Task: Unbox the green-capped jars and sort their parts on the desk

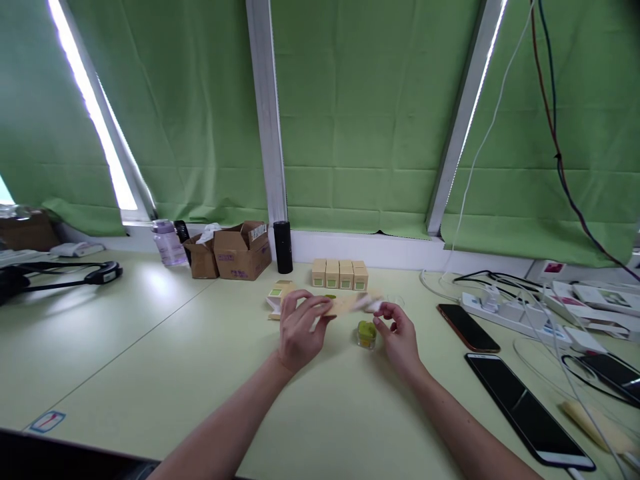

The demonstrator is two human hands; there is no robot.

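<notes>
My left hand [303,328] grips a small tan cardboard box [340,306], held a little above the table with its far end blurred. At that end the fingertips of my right hand [399,331] are pinched together on a whitish flap or slip [373,305], too blurred to tell which. Just left of my right hand stands a small clear jar with a green lid [367,333]. Behind my left hand lies an opened tan carton [280,297] with a white inside. Several small closed tan boxes [339,274] with green labels stand in a row farther back.
A black cylinder [283,247], brown cardboard boxes [243,251] and a lilac bottle [169,243] stand along the back wall. On the right lie two phones [530,410], [469,328], a white power strip [515,317] and loose cables. A black strapped device [103,273] lies left.
</notes>
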